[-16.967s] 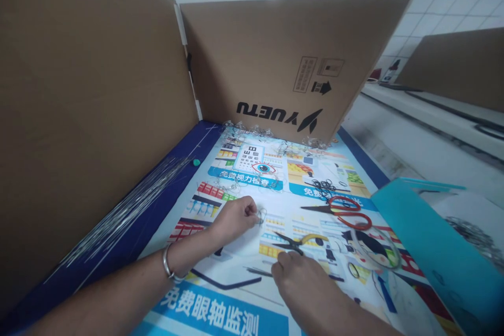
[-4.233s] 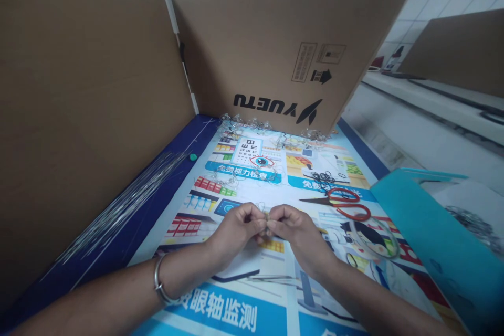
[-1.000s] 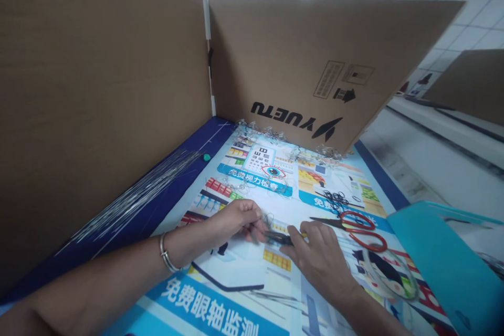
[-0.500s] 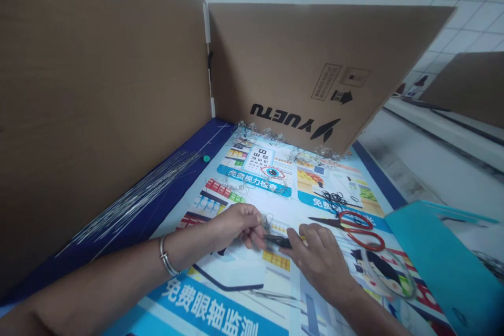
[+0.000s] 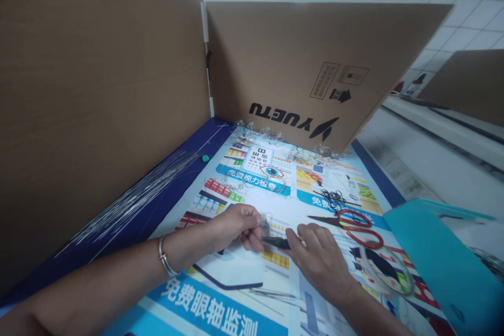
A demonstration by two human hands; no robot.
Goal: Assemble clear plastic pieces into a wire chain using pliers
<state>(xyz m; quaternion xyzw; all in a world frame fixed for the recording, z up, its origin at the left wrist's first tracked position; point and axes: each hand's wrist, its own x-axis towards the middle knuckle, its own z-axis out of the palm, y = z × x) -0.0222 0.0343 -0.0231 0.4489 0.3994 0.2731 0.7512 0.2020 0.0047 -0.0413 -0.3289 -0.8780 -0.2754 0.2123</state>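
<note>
left hand (image 5: 238,228): pinches wire (image 5: 266,223), maybe to steady it | right hand (image 5: 321,254): closed round pliers (image 5: 277,242), tips by left fingers (image 5: 256,241)

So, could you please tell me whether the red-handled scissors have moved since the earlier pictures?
No, the red-handled scissors still lie against the same blue banner printed on the sheet.

From between the hands, a narrow bare band of printed sheet (image 5: 289,209) opens at 12 o'clock, then wire pieces (image 5: 275,185) and the upright cardboard panel (image 5: 283,58) block it. Scissors (image 5: 356,227) and a clear ring (image 5: 388,271) obstruct 3 to 4 o'clock, before the teal box (image 5: 437,252); at 10, long rods (image 5: 137,202) obstruct. Room opens at 7.
</note>
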